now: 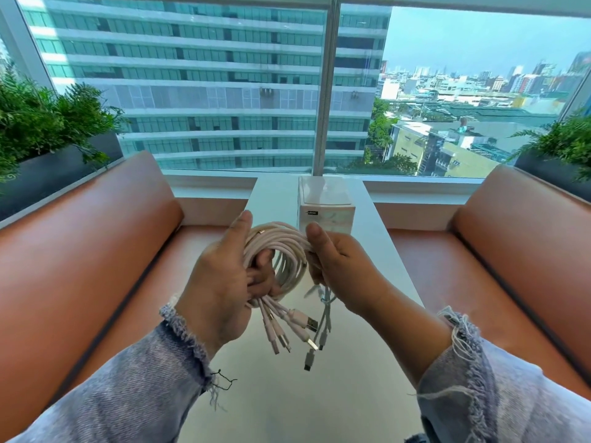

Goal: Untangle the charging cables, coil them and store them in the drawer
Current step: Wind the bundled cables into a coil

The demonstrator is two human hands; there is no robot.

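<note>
The white charging cables [287, 251] are wound into a round ring, and both hands hold the ring up in the air over the middle of the long white table [303, 394].

The left hand [220, 279] grips the left side of the ring. Its fingers [259, 273] poke through the hole in the ring and curl tight around the strands, and its thumb sticks up beside the top of the ring.

The right hand [339, 266] pinches the right side. Its thumb presses on top of the strands and its other fingers curl under them.

The plugs [297, 334] hang down in a loose bunch below the ring, between the two wrists. They do not touch the table.

A small white plastic drawer box [326, 209] stands at the far edge of the table, by the big glass window [192, 91]. Its front is mostly hidden behind the ring, so I cannot tell if a drawer is pulled out.

Orange-brown leather seats [96, 251] run along both long edges of the table.
</note>
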